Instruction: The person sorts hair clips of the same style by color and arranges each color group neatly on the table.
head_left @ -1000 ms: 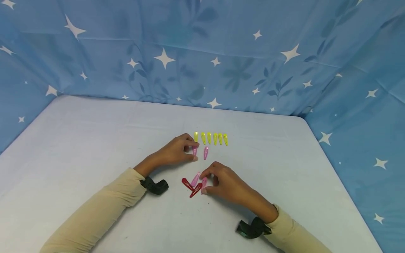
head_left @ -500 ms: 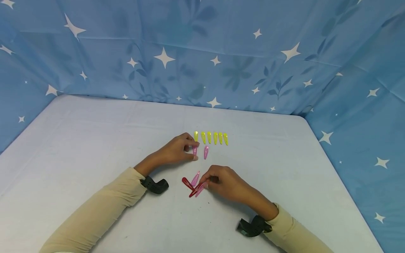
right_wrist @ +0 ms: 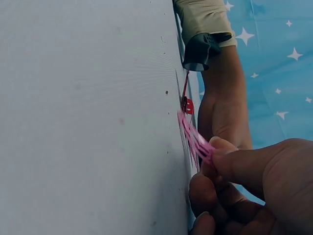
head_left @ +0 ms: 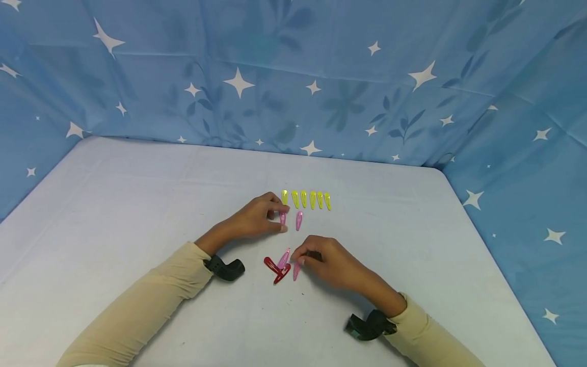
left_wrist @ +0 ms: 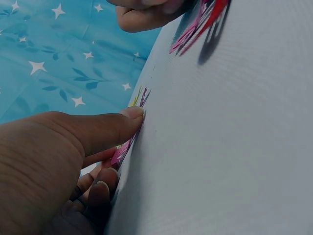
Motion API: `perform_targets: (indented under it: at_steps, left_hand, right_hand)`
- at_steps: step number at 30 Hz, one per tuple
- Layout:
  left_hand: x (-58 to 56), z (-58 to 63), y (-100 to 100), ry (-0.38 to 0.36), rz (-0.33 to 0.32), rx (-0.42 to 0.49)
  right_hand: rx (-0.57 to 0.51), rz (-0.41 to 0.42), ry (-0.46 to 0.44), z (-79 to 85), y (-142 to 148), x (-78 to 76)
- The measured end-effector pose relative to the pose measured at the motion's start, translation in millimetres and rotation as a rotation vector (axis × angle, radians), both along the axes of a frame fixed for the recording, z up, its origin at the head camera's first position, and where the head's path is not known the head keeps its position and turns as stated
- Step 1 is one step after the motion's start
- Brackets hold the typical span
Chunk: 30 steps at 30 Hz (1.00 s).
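My left hand lies over a pink snap hair clip, its thumb and index finger at the clip's two ends. A second pink hair clip sits just right of it. Lower on the table, my right hand pinches another pink hair clip between thumb and index finger; its narrow end points down toward me. Left of those fingertips, two red hair clips cross at an angle, beside one more pink hair clip.
Several yellow hair clips stand in an upright row beyond the pink ones. The white tabletop meets a blue star-patterned curtain at the back and right. Both wrists carry black camera mounts.
The right hand's pink clip tilted across a red clip half a second ago; now it is lifted right, apart from the reds and more upright. The left hand has stayed in place.
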<state>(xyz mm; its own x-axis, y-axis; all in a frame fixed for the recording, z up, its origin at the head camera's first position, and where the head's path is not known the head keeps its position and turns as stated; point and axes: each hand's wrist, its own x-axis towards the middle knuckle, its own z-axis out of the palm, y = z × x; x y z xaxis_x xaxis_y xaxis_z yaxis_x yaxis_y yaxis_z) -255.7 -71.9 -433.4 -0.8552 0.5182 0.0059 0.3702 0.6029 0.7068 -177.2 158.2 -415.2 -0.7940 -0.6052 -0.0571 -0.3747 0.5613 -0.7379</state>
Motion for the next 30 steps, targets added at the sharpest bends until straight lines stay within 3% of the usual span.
perform_targets:
  at_steps: [7,22,30]
  left_hand:
    - [-0.5,0.8,0,0.002,0.008,-0.017]
    - [-0.1,1.6,-1,-0.007,0.005,-0.007]
    - [-0.8,-1.9,0,0.003,0.008,-0.004]
  right_hand:
    - [-0.009,-0.026,0.060,0.1,1,-2.5]
    - [0.005,-0.179,0.093,4.9,2,-8.0]
    - [-0.002,-0.253,0.050,4.4,8,-19.3]
